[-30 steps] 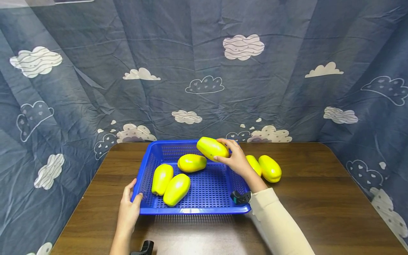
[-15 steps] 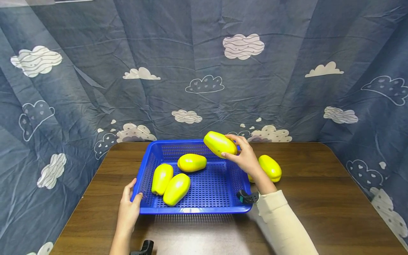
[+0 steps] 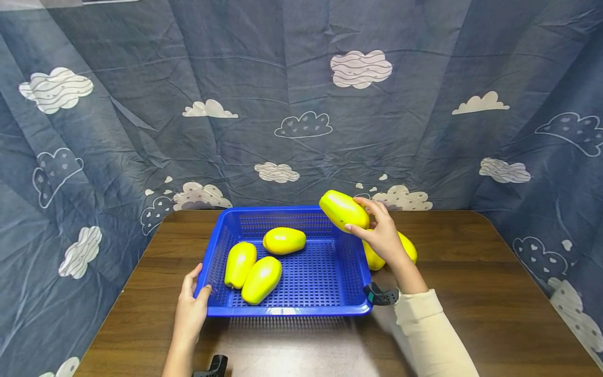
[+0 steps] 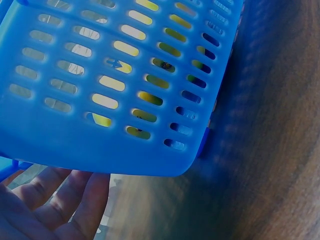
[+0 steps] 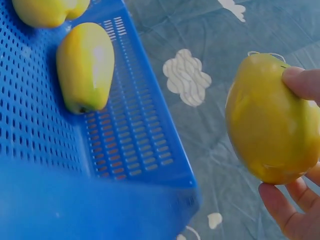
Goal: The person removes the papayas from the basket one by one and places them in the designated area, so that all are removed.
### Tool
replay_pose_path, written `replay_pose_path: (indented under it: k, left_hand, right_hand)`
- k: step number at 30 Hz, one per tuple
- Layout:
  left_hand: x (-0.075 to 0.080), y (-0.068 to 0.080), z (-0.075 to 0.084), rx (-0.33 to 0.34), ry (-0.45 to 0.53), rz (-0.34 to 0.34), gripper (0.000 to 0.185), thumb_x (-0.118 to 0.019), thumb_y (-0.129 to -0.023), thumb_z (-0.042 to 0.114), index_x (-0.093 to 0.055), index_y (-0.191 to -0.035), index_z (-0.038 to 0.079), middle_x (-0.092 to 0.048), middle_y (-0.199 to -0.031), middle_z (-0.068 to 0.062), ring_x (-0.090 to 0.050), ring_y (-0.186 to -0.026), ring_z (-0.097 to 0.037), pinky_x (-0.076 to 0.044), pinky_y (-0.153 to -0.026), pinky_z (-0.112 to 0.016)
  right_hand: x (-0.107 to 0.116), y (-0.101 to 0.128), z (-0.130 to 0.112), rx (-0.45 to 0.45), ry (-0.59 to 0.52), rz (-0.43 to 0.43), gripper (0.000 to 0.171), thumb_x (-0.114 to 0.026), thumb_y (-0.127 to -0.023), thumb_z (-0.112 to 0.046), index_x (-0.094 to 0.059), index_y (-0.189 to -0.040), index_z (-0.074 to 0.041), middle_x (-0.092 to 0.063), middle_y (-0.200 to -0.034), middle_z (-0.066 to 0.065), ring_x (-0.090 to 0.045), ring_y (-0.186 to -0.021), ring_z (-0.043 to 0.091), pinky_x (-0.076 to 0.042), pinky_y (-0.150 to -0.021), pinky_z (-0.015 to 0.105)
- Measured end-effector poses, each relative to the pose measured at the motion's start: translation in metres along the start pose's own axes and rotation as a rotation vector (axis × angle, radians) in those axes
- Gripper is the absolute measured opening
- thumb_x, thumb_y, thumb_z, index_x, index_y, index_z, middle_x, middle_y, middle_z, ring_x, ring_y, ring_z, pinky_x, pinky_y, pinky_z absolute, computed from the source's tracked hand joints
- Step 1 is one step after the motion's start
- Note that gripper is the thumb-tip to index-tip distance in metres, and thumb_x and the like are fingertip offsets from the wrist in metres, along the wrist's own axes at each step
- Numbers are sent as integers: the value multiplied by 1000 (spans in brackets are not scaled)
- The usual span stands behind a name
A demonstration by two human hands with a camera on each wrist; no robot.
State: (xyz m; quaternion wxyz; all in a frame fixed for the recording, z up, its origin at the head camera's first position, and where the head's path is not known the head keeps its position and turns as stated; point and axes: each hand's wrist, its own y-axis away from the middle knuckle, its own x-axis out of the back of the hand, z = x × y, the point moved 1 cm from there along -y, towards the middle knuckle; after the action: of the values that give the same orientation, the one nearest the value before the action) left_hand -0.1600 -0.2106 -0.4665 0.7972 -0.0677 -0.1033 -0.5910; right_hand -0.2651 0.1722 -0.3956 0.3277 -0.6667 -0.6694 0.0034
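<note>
My right hand (image 3: 382, 233) holds a yellow papaya (image 3: 344, 210) between thumb and fingers, raised over the right back corner of a blue plastic basket (image 3: 288, 311). In the right wrist view the same papaya (image 5: 270, 120) shows large beside the basket's edge. My left hand (image 3: 190, 309) grips the basket's left side, thumb at the rim; its fingers (image 4: 92, 205) show at the basket's edge in the left wrist view. Inside the basket lie three papayas: one toward the back (image 3: 285, 241), two side by side at the left, the front one (image 3: 261, 280) tilted.
Right of the basket, two more papayas, one nearer (image 3: 373, 258) and one farther right (image 3: 408, 247), lie on the brown wooden table (image 3: 476, 293), partly hidden by my right hand. A dark cloud-printed curtain (image 3: 301, 152) hangs behind the table.
My right hand has moved right and slightly up with the papaya, from over the basket's inside to its right back corner. The left hand and the basket stay put.
</note>
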Motion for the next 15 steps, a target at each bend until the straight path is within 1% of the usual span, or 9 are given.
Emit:
replay_pose_path:
  k: [2,3,5,7,9,10,12,14,15]
  left_hand:
    - [0,0,0,0,-3,0,50,-40,-90,1,-30,-138,10,-45,-125,-23,-48,-105,-29,-42,-73,-17]
    - [0,0,0,-4,-3,0,50,-41,-90,1,-30,-138,9,-45,-125,-23,-48,-105,-30,-42,-74,-18]
    - [0,0,0,-7,-6,1,50,-41,-90,1,-30,-138,9,-45,-124,-23,-48,-105,-30,-42,-75,-19]
    - [0,0,-1,-10,-6,3,50,-41,-90,0,-30,-138,9,-46,-124,-23,-49,-105,-30,-43,-75,-20]
    - [0,0,-1,-15,-2,5,50,-41,-90,0,-30,-138,9,-46,-124,-24,-49,-104,-30,-43,-74,-19]
    - [0,0,-1,-11,-1,6,50,-41,-90,0,-30,-137,9,-46,-124,-23,-49,-104,-30,-43,-73,-18]
    - [0,0,-1,-14,5,8,50,-41,-90,0,-30,-138,9,-46,-123,-23,-49,-104,-30,-42,-73,-17]
    - [-1,0,-1,-19,8,10,50,-41,-90,0,-30,-138,8,-46,-123,-24,-48,-105,-30,-42,-74,-17]
    - [-1,0,0,-21,9,13,50,-41,-90,-1,-30,-138,8,-46,-123,-24,-48,-104,-31,-42,-74,-17]
  right_hand:
    - [4,1,2,-6,7,13,60,-74,-74,-14,-48,-128,-10,-41,-121,14,-42,-95,27,-43,-76,46]
    - [6,3,-2,-5,15,20,59,-73,-74,-12,-48,-128,-8,-41,-121,16,-42,-95,29,-43,-76,46]
    - [11,4,0,-9,22,40,59,-73,-75,-14,-48,-127,-8,-41,-121,15,-41,-96,28,-43,-77,45]
    - [15,8,-9,-22,31,58,58,-72,-75,-11,-47,-127,-4,-41,-121,18,-41,-98,30,-42,-78,46]
    - [19,11,-12,-30,47,81,57,-72,-76,-10,-47,-127,-3,-41,-121,17,-40,-99,29,-42,-79,38]
    - [21,11,-6,-39,48,92,58,-72,-75,-11,-48,-127,-5,-41,-122,16,-40,-100,28,-42,-79,37]
    - [25,13,-3,-49,66,110,58,-72,-75,-8,-47,-128,-3,-40,-123,18,-40,-100,30,-41,-80,38]
    - [29,14,11,-55,92,130,60,-73,-75,-12,-47,-128,-6,-40,-122,16,-40,-99,28,-42,-79,37]
    - [30,14,18,-56,101,141,60,-73,-74,-14,-48,-128,-8,-41,-122,16,-40,-99,28,-42,-79,41]
